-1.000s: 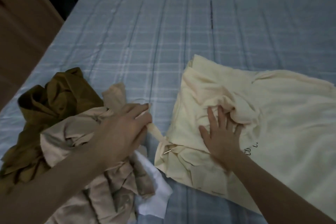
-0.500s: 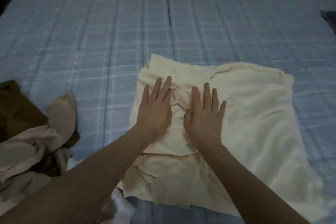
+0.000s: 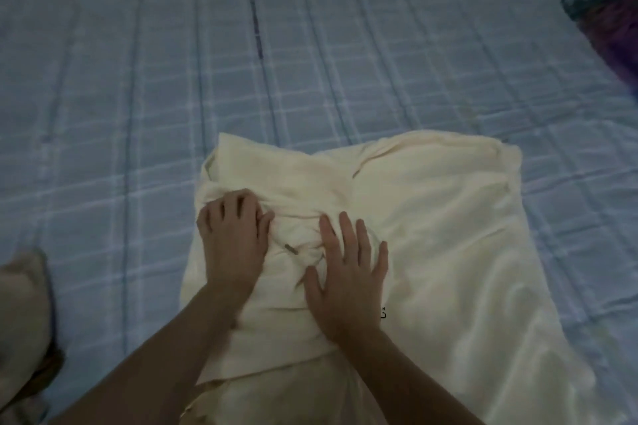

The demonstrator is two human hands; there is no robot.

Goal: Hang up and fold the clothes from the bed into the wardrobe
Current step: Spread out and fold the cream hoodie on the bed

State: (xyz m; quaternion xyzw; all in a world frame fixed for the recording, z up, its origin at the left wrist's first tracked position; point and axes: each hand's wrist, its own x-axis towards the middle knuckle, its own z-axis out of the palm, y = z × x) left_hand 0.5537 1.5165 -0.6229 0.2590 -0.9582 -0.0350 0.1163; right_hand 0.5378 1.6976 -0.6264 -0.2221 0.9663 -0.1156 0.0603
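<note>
Cream cotton fills the near part of my view: the cream garment (image 3: 431, 235) lies partly folded on the bed (image 3: 138, 79), its lower edge running out of sight beneath my forearms. My 2 hands are both on it, side by side near its left half. My left hand (image 3: 233, 241) rests palm down with its fingers (image 3: 238, 203) curled, their tips dug into a bunched ridge of cloth; whether they actually pinch a fold or only press on it, I cannot tell. My right hand (image 3: 345, 276) lies flat, fingers spread wide and straight, pressing the fabric down and gripping nothing. Between the 2 hands the cloth is gathered into wrinkles, and a small dark tag or clip (image 3: 291, 248) shows there; it is too blurred to say which. Just right of my right wrist a bit of dark printed lettering (image 3: 383, 312) peeks out on the cloth.

At the left edge, near me and apart from the cream piece, sits part of a beige garment (image 3: 20, 314) with something brown (image 3: 48, 366) under it.

Beyond my hands the folded top edge of the cream piece lies against the pale blue checked bedsheet, which stretches away smooth. A thin dark mark (image 3: 256, 22) runs along 1 of its stripes. At the far right edge a dark purple cloth (image 3: 611, 31) lies on the sheet, well apart from everything else.
</note>
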